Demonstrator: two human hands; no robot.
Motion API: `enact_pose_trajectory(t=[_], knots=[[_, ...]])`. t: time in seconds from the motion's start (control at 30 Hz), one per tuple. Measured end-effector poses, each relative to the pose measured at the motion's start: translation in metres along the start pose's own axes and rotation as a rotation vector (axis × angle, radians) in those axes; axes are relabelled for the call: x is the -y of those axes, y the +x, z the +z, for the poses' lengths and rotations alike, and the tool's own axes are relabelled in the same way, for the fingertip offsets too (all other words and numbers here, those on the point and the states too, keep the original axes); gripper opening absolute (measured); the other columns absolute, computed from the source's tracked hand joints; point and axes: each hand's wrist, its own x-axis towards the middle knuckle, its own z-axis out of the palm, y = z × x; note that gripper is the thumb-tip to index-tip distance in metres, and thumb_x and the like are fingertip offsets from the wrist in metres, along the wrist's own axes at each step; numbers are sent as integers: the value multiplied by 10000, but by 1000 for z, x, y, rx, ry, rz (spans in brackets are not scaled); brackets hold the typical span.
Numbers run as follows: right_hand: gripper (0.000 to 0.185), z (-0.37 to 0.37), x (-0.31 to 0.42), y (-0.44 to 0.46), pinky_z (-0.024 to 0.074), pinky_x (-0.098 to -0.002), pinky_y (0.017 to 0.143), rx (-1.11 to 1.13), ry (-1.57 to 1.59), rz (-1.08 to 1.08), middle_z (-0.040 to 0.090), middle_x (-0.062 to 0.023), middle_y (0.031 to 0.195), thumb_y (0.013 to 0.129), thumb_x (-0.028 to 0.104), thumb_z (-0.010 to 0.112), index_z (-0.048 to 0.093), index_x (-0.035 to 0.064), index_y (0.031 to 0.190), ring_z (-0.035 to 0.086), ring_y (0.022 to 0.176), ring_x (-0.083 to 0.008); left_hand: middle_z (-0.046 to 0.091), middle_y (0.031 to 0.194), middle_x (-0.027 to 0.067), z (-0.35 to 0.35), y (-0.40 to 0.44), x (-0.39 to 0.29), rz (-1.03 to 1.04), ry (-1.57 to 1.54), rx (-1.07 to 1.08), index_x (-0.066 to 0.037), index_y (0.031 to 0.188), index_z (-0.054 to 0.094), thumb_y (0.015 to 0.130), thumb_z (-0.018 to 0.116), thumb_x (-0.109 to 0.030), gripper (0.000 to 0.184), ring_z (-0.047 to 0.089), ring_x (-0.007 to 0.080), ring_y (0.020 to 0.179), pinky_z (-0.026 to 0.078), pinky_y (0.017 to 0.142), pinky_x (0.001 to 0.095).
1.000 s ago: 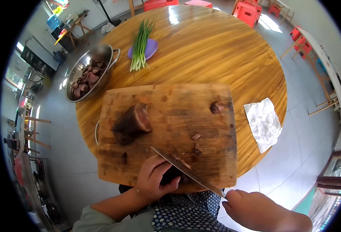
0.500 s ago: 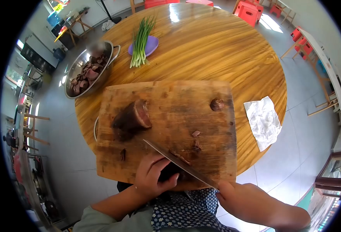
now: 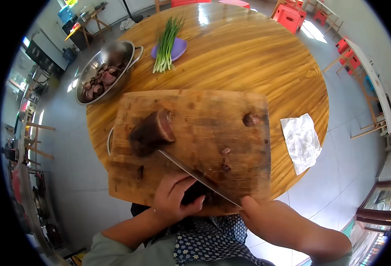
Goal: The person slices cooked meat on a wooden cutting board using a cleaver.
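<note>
My left hand (image 3: 172, 198) is closed around a dark piece of meat (image 3: 194, 192) at the near edge of the wooden cutting board (image 3: 204, 104). In my right hand (image 3: 271, 221) is the handle of a long knife (image 3: 191, 173). Its blade slants across the board against the far side of that meat, the tip pointing up and left. A large dark cured-looking meat chunk (image 3: 153, 132), its cut face to the right, lies just beyond the tip. Small meat scraps (image 3: 226, 151) and a round brown lump (image 3: 250, 119) rest on the board's right side.
A steel bowl (image 3: 86, 76) of meat pieces stands at the far left of the round wooden table (image 3: 244, 53). Green onions (image 3: 166, 46) lie across a purple plate (image 3: 179, 48). A crumpled white paper (image 3: 302, 142) is right of the board. Red stools (image 3: 287, 18) stand beyond.
The knife has turned from showing its broad side to nearly edge-on, and my right hand has shifted slightly up and left. My left hand keeps its grip. The view has shifted slightly.
</note>
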Motion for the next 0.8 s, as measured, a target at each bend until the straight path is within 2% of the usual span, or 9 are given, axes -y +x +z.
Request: enact_pose_trajectory(t=[0.07,0.1,0.2,0.27,0.3,0.4,0.47,0.63,0.8], knots=[[197,-3,2,-15,506,-526,604,70,1,188,634,-222,795,1020,179,545,439,13,1020,645,729,-483,644,1164,175,3,-1,0,-21,-40,11,39,1155,667,734,853,-154,499,653,353,1024,558,874,417],[197,-4,2,-10,506,-526,604,80,11,198,634,-222,795,1020,179,545,439,13,1020,645,729,-483,647,1162,174,3,-1,1,-23,-53,16,39,1151,670,734,855,-156,496,653,352,1026,559,875,417],[221,-10,5,16,505,-543,635,102,37,124,641,-229,812,1020,201,553,441,11,1023,648,743,-485,651,1157,172,2,-1,0,-20,-64,22,41,1145,671,735,858,-158,492,653,352,1028,562,877,415],[163,-3,8,39,546,-509,702,60,-28,51,685,-244,895,1015,169,494,452,15,1050,693,852,-450,652,1154,172,-1,1,0,-9,-46,18,43,1143,671,736,859,-158,492,654,352,1028,563,879,414],[163,-4,6,42,546,-509,702,59,-28,43,685,-244,895,1015,169,494,452,15,1050,693,852,-450,652,1152,172,-3,2,-2,-20,-40,26,39,1145,672,735,859,-158,492,655,352,1026,563,878,413],[255,-15,1,37,486,-561,671,-53,6,79,643,-243,809,1021,244,580,454,23,1042,628,763,-494,647,1153,170,0,2,-1,-12,-67,12,26,1147,676,737,856,-156,484,651,353,1032,561,880,420],[245,-22,-8,25,492,-519,677,-26,51,148,654,-266,812,1039,258,544,454,30,1038,676,817,-429,641,1157,167,0,3,1,-4,-87,3,18,1146,679,739,854,-155,476,647,354,1039,559,883,426],[253,-34,-13,-21,467,-427,596,-274,261,261,623,-201,729,1016,246,633,508,27,1015,614,661,-394,614,1168,193,1,3,2,52,-19,-9,15,1168,661,752,837,-166,487,633,361,1018,542,884,449],[242,-30,14,-43,483,-461,607,-345,156,345,649,-213,761,1012,232,630,505,24,1005,637,680,-410,614,1161,192,5,1,1,65,-22,-35,18,1167,657,757,831,-159,479,629,361,1014,539,878,449]])
